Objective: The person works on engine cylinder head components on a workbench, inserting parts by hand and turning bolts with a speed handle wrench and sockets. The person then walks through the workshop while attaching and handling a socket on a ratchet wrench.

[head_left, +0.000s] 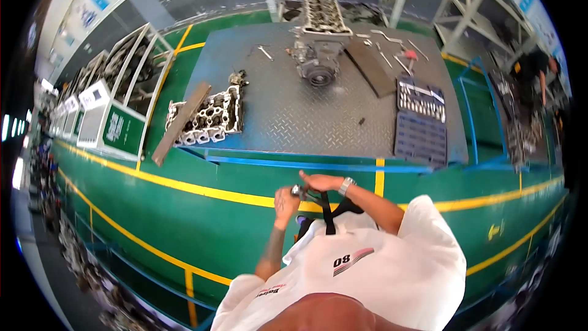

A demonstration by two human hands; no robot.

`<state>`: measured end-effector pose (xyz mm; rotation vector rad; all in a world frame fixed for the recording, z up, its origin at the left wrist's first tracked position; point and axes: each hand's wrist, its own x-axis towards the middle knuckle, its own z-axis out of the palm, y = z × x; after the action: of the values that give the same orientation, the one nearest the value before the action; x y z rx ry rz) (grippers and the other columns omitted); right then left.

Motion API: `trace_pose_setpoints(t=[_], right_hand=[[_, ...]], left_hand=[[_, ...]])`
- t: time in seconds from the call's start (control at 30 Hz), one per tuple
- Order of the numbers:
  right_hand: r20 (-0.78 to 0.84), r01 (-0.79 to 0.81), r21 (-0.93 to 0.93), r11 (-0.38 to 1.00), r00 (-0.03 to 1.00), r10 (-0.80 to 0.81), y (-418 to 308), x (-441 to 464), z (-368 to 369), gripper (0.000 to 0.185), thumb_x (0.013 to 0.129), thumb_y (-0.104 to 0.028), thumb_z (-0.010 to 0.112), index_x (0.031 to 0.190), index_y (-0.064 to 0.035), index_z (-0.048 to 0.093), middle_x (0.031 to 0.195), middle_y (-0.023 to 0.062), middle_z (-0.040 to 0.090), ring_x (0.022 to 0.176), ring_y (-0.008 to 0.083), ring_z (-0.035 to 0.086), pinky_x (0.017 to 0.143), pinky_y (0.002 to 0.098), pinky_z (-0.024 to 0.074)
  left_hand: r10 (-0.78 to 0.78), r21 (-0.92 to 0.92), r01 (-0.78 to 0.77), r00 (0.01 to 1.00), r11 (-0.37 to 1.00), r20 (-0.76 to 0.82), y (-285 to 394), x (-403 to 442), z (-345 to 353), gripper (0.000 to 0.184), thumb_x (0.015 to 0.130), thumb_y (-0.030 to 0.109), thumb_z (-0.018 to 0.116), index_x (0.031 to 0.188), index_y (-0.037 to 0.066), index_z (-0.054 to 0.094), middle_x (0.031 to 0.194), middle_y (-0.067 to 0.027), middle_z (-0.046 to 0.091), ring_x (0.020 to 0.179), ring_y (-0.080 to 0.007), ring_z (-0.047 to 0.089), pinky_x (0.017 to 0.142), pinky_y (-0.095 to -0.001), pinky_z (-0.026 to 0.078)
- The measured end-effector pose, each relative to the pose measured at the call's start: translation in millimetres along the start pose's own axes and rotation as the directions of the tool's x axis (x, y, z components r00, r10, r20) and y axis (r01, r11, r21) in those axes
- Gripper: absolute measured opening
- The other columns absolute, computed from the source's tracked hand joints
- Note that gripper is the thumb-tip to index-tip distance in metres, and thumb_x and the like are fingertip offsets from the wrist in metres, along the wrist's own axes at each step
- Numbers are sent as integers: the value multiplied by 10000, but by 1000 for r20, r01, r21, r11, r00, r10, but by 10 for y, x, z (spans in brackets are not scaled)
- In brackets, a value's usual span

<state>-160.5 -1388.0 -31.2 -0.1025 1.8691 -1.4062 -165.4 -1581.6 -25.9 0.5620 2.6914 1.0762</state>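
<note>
In front of my body, between me and the workbench, my left hand is closed beside the shiny round head of what looks like a ratchet wrench. The tool's dark handle slants toward my right hand, which is close by on the right. My right thumb sticks out, while the other fingers look curled around the handle and are partly hidden. A wristwatch is on my right wrist. Across from my hands is the metal-topped workbench, with an engine block at its far side.
A cylinder head lies at the bench's left corner under a wooden plank. An open socket set, a dark board and several loose tools are on the right. Another person stands far right. Shelves line the back.
</note>
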Motion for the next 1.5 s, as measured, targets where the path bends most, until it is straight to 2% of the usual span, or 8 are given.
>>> trace_pose_setpoints(t=[0.2, 0.4, 0.87, 0.93, 1.0, 1.13, 1.2, 1.5], right_hand=[[-180, 197, 911, 363, 980, -79, -292, -680, 335, 1008, 872, -783, 70, 1051, -15, 697, 655, -31, 360, 570, 119, 277, 552, 273, 285], [-956, 394, -106, 913, 213, -203, 185, -483, 216, 564, 1040, -456, 252, 1210, -59, 616, 899, 40, 548, 862, 153, 480, 785, 293, 439], [-684, 656, 652, 380, 725, -78, 149, -2226, 762, 743, 993, -613, 170, 1159, -20, 586, 930, 98, 695, 809, 173, 643, 747, 306, 491], [-689, 698, 698, 160, 716, -114, 229, -2542, 572, 726, 999, -601, 196, 1222, -14, 560, 950, 97, 701, 794, 164, 642, 719, 304, 495], [-850, 759, 443, 477, 524, -43, 407, -2846, 387, 714, 996, -599, 238, 1249, -16, 563, 961, 74, 709, 740, 164, 646, 640, 310, 493], [-996, -272, -15, 962, 83, 8, 996, -3620, 148, 434, 992, -447, 406, 1134, -130, 666, 788, 139, 688, 630, 285, 642, 575, 366, 489], [-997, -85, 60, 995, 47, 64, 1834, -3652, 40, 447, 994, -450, 392, 1065, -115, 679, 689, 180, 615, 644, 312, 617, 613, 416, 487], [-771, 887, 429, 174, 259, 582, 3966, -4540, 617, 652, 987, -614, 213, 871, -53, 523, 789, 122, 576, 820, 268, 553, 851, 418, 451]], left_hand=[[94, 95, -102, 992, 990, 87, -606, 711, 251, 124, 747, 151, 643, 703, 34, 651, 762, -223, 639, 758, -419, 603, 677, -505, 470], [605, 307, -641, 767, 703, 214, 246, 529, 189, 71, 725, 139, 670, 784, 99, 667, 755, -125, 650, 706, -344, 625, 633, -457, 496], [850, 176, -892, 451, 416, 274, 1686, 769, 1227, 165, 724, 216, 700, 804, 76, 665, 657, -151, 618, 631, -352, 622, 562, -452, 467], [875, -481, -792, 474, 375, -99, 1473, 616, 1707, 110, 743, 184, 679, 771, 79, 660, 653, -149, 620, 636, -342, 628, 564, -443, 474], [699, -513, -488, 595, 706, 397, 1947, 348, 1709, 89, 731, 154, 675, 726, 72, 642, 634, -142, 614, 630, -337, 618, 578, -452, 478], [743, -15, -816, 519, 578, 422, 2693, -99, 2085, 98, 717, 114, 667, 665, 60, 604, 635, -135, 612, 618, -341, 591, 576, -449, 474], [909, -95, -904, 414, 417, 46, 3043, -228, 2489, 31, 699, 68, 655, 717, 57, 633, 689, -149, 629, 617, -349, 597, 570, -456, 474], [816, -349, -777, 340, 524, 468, 4286, -709, 5220, 144, 789, 215, 588, 763, 80, 631, 774, -142, 630, 777, -342, 632, 639, -487, 491]])
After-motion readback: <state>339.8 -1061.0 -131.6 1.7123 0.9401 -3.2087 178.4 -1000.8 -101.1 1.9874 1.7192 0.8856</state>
